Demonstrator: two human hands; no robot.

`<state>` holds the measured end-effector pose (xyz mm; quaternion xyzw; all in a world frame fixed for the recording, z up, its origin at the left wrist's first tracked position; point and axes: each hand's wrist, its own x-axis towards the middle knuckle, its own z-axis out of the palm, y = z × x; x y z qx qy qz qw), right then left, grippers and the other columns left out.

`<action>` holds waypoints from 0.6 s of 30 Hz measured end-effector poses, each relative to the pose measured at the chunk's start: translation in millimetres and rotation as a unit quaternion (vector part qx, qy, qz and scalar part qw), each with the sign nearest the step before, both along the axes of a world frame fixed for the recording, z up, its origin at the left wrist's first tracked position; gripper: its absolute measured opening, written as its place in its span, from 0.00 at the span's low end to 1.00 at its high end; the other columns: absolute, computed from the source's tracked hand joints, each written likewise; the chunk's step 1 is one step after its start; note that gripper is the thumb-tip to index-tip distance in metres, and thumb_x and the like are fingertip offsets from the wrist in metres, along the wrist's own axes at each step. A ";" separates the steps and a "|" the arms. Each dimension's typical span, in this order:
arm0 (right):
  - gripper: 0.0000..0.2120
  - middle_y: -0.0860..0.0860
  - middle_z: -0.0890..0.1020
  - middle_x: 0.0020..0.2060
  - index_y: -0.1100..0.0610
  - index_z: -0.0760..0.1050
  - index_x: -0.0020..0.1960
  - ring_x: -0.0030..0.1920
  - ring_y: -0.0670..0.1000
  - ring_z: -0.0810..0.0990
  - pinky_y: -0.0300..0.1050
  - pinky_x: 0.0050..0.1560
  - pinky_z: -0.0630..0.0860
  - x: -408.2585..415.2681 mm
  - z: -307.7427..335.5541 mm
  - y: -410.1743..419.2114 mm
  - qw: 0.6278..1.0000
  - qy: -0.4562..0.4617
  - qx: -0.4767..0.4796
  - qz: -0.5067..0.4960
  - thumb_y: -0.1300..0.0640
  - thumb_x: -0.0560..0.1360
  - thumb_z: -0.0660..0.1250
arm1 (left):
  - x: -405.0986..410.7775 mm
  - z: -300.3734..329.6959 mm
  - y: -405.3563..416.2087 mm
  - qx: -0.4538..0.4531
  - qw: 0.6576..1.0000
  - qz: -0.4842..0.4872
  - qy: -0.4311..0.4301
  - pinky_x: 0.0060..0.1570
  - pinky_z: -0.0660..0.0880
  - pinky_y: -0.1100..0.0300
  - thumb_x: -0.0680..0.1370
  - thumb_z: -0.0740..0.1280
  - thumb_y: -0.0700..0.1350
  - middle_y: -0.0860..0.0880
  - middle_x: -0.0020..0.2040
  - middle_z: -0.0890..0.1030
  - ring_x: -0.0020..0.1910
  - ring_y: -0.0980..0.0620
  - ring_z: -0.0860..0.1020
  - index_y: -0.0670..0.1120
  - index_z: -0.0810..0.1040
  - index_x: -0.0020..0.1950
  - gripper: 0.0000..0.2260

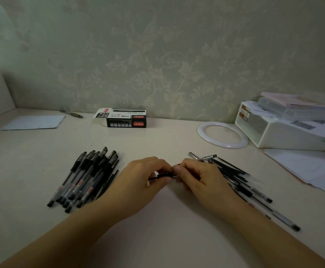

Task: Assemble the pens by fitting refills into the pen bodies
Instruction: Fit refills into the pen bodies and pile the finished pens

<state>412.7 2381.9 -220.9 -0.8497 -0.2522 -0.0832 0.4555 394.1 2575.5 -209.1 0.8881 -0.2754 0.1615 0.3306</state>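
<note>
Both hands, left hand [141, 176] and right hand [195, 176], pinched a slim, black plastic pen [162, 176] at its ends; light, stiff, probably slippery.

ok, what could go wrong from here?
1. Both hands, left hand and right hand, hide most of the pen between them, so a misaligned refill might go unnoticed.
2. The loose parts lie right under the right wrist; a shift could scatter them.
3. The pen pile sits beside the left forearm and may get nudged.
</note>
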 end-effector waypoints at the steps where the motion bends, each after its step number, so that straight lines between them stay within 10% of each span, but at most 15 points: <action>1: 0.18 0.48 0.77 0.27 0.54 0.75 0.36 0.28 0.43 0.73 0.39 0.33 0.70 0.5 -0.4 0.5 1.000 -0.001 -0.003 -0.004 0.46 0.80 0.61 | 0.1 -0.5 -0.1 0.001 1.000 0.000 0.000 0.43 0.73 0.67 0.77 0.69 0.46 0.57 0.44 0.81 0.43 0.58 0.77 0.52 0.81 0.53 0.06; 18: 0.14 0.53 0.75 0.30 0.55 0.76 0.39 0.32 0.46 0.70 0.41 0.35 0.67 2.1 -2.1 -1.8 0.996 0.066 0.040 0.053 0.51 0.80 0.64 | 2.6 3.9 4.3 -0.028 0.999 0.012 -0.013 0.43 0.73 0.66 0.75 0.72 0.44 0.57 0.41 0.81 0.42 0.56 0.79 0.52 0.81 0.46 0.03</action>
